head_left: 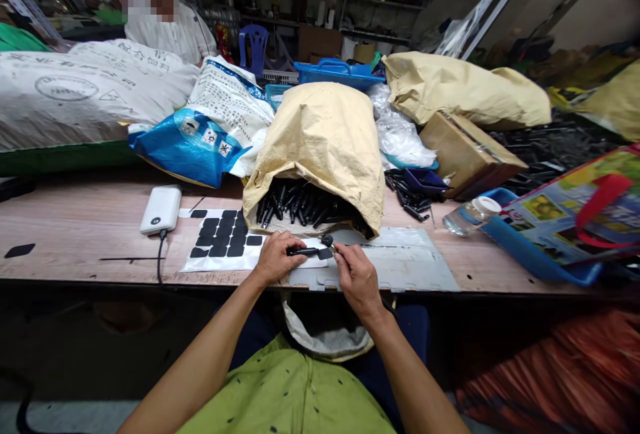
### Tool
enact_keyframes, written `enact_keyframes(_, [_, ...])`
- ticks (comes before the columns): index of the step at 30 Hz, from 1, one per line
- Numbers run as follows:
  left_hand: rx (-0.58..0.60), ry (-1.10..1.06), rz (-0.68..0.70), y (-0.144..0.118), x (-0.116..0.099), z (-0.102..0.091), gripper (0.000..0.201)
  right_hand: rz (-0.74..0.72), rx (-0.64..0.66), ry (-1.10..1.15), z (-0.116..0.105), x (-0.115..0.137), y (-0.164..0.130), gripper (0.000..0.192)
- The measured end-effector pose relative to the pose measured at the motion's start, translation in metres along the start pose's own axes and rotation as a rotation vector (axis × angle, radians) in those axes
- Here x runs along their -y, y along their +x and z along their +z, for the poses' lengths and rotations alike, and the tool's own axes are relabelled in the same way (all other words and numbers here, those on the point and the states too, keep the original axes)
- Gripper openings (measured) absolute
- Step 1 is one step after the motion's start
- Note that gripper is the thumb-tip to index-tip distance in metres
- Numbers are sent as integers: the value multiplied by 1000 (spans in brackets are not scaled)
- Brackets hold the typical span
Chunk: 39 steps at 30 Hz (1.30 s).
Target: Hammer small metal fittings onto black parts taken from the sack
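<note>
From the head camera I see my left hand [274, 258] closed around a slim black part [304, 251], held just above the table [80, 227] edge. My right hand [356, 279] pinches a small black pad [326, 253] against the part's tip. A sheet of black pads [225, 239] lies beside the left hand, below a tan sack [320, 147] spilling black parts.

Left hand [274, 258]: fingers curled closed, knuckles up, forearm bare.
Right hand [356, 279]: fingertips pinched, just beside the left.
</note>
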State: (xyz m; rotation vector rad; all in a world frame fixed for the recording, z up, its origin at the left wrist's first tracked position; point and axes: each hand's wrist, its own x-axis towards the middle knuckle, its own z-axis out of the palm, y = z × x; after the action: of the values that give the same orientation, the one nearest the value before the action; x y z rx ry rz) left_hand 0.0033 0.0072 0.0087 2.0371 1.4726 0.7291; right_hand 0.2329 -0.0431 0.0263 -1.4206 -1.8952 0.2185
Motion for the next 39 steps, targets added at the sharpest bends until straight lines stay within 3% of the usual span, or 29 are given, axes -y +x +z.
enact_keyframes(12, [67, -35, -27, 2, 0, -3, 20, -37, 64, 66, 10, 36, -1, 33])
enact_keyframes(17, [59, -22, -49, 3, -2, -3, 21, -6, 158, -76, 6, 37, 0, 34])
enact_keyframes(22, [44, -45, -55, 2, -2, -2, 21, 24, 62, -76, -4, 34, 4, 34])
enact_keyframes(25, [41, -34, -63, 1, -2, -2, 21, 27, 93, -84, -4, 31, 2, 33])
enact_keyframes(28, [36, -20, -64, 1, -3, -2, 22, 44, 108, -78, -4, 26, 0, 32])
enact_keyframes(31, [43, -7, -58, 2, -4, -2, 22, 76, 44, -89, -7, 15, 4, 31])
enact_keyframes(35, [53, 19, -53, 1, -4, -2, 21, 80, 34, -167, -7, -15, 10, 28])
enact_keyframes(39, [54, 7, -48, 1, -3, -2, 21, -10, 52, -290, -3, -43, 11, 25])
